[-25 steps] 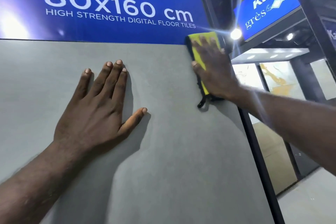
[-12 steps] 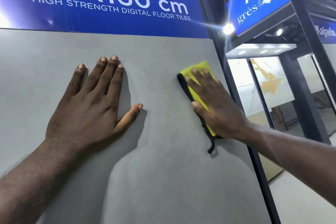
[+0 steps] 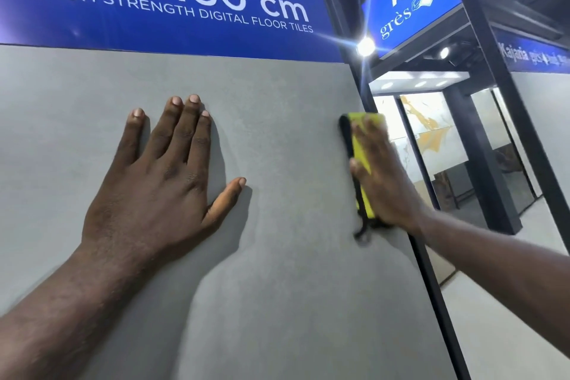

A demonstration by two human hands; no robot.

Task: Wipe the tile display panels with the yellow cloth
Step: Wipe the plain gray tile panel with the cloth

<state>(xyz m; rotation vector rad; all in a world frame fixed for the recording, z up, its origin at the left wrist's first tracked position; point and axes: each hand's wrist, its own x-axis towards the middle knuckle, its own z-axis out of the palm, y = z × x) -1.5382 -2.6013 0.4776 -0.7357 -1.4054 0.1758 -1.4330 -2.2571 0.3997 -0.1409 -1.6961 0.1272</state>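
The left hand (image 3: 154, 182) lies flat on the grey panel (image 3: 277, 302). Its palm is against the surface, the fingers are straight and a little spread, and the thumb is stretched out to the right. It holds nothing.

The right hand (image 3: 385, 182) is near the right edge of the same panel, at about the same height as the left one and well apart from it. Its fingers lie straight over the yellow cloth (image 3: 361, 145) and press it flat against the panel. The thumb rests at the left side of the cloth. This hand is blurred, so I cannot tell more about its grip. The cloth has a black border on its left side, and a black loop (image 3: 359, 233) hangs from its lower end against the panel.

Above the panel is a blue sign (image 3: 185, 25) with the white words "80x160 cm" and "HIGH STRENGTH DIGITAL FLOOR TILES". A black frame (image 3: 433, 287) runs down just beside the right edge of the panel. Behind it, to the right, there are a second sign (image 3: 413, 6), also blue, a bright lamp (image 3: 366, 46) and pale marble tiles (image 3: 431, 129) with yellow veins. A light floor (image 3: 509, 333) shows at the lower right.
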